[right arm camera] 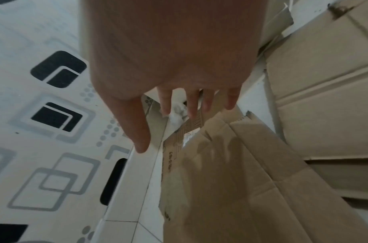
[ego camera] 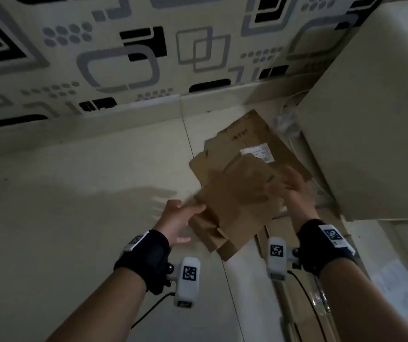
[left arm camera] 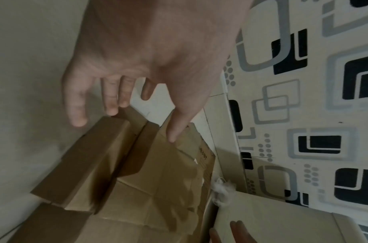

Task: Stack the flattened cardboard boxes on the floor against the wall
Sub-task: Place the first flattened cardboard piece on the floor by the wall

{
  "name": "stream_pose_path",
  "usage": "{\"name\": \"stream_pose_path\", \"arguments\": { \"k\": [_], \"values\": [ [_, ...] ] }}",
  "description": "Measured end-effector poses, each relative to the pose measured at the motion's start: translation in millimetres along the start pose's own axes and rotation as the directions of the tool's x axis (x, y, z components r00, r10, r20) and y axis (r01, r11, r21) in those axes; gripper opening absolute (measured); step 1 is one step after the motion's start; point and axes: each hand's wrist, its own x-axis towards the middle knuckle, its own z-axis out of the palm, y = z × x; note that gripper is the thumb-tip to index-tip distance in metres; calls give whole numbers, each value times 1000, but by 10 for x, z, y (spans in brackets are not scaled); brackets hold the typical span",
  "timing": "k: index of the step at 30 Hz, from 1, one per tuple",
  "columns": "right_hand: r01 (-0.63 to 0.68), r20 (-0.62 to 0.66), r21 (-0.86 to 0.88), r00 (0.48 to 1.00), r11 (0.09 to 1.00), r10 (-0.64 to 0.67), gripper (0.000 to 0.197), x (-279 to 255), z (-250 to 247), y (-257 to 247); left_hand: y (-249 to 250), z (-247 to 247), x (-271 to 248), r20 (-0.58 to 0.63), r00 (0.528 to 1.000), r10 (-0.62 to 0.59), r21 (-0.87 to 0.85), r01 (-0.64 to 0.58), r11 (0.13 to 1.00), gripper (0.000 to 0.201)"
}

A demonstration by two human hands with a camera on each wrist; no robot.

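Brown corrugated cardboard fills the middle of my head view: a flattened box (ego camera: pixel 237 201) with creased flaps lies crooked over a larger flattened box (ego camera: pixel 252 141) that carries a white label (ego camera: pixel 256 152). Both lie on the pale tiled floor (ego camera: pixel 74 193), near the skirting of the patterned wall (ego camera: pixel 99 58) at 12 o'clock, not touching it as far as I can see.

My left hand (ego camera: pixel 177 219) is at the 9 o'clock edge of the upper box; in the left wrist view its fingers (left arm camera: pixel 114 98) are straight and spread, the tips at the flap edge, gripping nothing. My right hand (ego camera: pixel 290 191) is at the 3 o'clock edge, blurred in the head view. In the right wrist view its fingers (right arm camera: pixel 191 102) hang straight and apart above the cardboard, holding nothing; I cannot tell if they touch it.

Free floor opens wide toward 9 o'clock and 7 o'clock. Toward 3 o'clock the room is tight: a big pale cabinet-like block (ego camera: pixel 371 119) stands close to the right edge of the stack, and a white crumpled thing (ego camera: pixel 284 122) sits in the corner at 1 o'clock. More flat cardboard (ego camera: pixel 282 233) lies at 5 o'clock under my right wrist.

I see no container holding anything. The wall pattern is black and grey rounded squares and dots on cream.
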Motion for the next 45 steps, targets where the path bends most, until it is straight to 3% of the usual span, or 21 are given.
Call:
{"name": "stream_pose_path", "arguments": {
  "k": [5,9,14,24,32,39,45],
  "values": [
    [-75,-18,84,997,994,77,90,239,36,277,-156,37,244,-66,996,-58,34,61,998,90],
    [-108,-24,120,993,987,112,88,316,26,474,-272,150,315,-28,994,-109,51,111,993,62],
    [-117,-49,135,991,984,124,80,357,-14,614,-334,287,374,-28,992,-126,13,126,992,65],
    [-79,-115,96,989,992,90,71,480,-28,727,-293,258,490,-101,994,47,-188,-65,980,60],
    [40,-95,172,995,984,-24,68,549,335,561,-114,-150,502,-88,962,258,-235,-271,933,72],
    [-18,76,235,997,972,1,8,550,874,285,128,-815,536,-145,929,341,-318,-370,873,75],
    [-50,214,231,977,972,0,12,520,1483,154,244,-1511,594,-205,918,341,-434,-397,809,65]
  ]
}}
